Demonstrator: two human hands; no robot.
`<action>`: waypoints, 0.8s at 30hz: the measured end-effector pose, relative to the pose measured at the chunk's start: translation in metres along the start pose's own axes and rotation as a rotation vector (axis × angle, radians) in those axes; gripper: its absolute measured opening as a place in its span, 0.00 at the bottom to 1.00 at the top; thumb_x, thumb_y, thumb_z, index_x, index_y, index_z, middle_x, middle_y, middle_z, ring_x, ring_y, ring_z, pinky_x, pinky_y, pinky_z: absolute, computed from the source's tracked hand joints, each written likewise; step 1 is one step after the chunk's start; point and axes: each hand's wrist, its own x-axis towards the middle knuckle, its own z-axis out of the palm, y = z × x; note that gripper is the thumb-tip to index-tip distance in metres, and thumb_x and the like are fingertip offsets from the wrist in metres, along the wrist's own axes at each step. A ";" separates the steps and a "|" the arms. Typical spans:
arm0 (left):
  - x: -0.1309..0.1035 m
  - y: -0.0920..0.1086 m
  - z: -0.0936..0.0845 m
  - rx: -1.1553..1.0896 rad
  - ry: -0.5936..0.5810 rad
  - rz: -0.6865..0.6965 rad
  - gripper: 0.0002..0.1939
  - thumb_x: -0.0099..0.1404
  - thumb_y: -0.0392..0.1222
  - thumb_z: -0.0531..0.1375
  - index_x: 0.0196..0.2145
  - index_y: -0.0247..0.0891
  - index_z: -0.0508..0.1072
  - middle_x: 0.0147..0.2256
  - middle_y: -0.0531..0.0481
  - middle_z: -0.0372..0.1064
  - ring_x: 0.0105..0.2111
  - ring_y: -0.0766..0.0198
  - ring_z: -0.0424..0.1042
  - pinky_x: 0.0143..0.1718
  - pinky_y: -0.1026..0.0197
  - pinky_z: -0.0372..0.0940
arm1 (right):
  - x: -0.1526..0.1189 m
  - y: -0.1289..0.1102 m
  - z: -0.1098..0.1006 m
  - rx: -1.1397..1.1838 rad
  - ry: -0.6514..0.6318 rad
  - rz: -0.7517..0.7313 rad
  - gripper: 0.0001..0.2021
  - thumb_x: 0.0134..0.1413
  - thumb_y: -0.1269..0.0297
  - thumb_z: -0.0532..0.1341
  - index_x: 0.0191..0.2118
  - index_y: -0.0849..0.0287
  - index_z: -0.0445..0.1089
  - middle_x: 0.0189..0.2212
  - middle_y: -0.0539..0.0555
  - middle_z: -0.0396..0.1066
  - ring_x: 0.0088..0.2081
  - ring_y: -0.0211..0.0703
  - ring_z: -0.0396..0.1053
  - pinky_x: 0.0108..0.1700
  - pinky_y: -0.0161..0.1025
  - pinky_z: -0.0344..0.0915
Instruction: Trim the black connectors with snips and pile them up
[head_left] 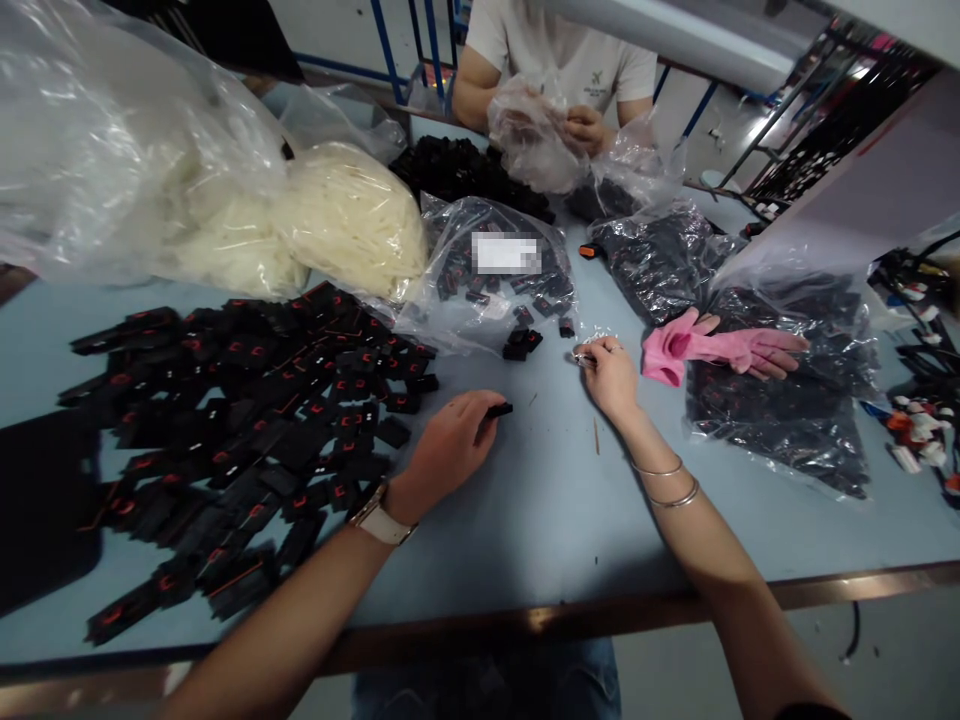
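My left hand (452, 442) is closed round a small black plastic connector housing (499, 410), held just above the blue tabletop. Further right, my right hand (611, 375) has its fingertips pinched together at a little pile of tiny white pieces (598, 334); what lies between the fingers is too small to make out. Two loose clumps of black connectors (517, 346) sit between the hands, towards the back. Left of my left hand spreads a large heap of black connectors with red parts (255, 400).
Behind stand a clear bag of connectors (457, 275) and bags of cream-coloured pieces (352, 215). Pink gloves (720, 348) lie on bagged black parts (780, 430) at right. Across the table, a person handles a plastic bag (532, 130). A black tray-like object (49, 510) is at left.
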 end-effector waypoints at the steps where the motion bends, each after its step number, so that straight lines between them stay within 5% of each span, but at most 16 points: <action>1: 0.000 0.000 0.000 -0.001 -0.006 0.000 0.11 0.62 0.31 0.52 0.42 0.38 0.66 0.39 0.46 0.72 0.40 0.60 0.72 0.42 0.57 0.69 | 0.000 0.000 0.001 0.004 0.005 -0.005 0.14 0.53 0.75 0.55 0.40 0.55 0.75 0.39 0.56 0.69 0.42 0.48 0.64 0.40 0.40 0.61; 24: 0.000 -0.003 0.001 -0.043 -0.055 -0.066 0.11 0.63 0.35 0.52 0.43 0.38 0.69 0.38 0.47 0.74 0.38 0.58 0.73 0.40 0.56 0.69 | -0.003 -0.006 0.003 -0.078 -0.014 -0.094 0.13 0.53 0.76 0.54 0.39 0.58 0.72 0.40 0.58 0.70 0.45 0.51 0.62 0.43 0.42 0.61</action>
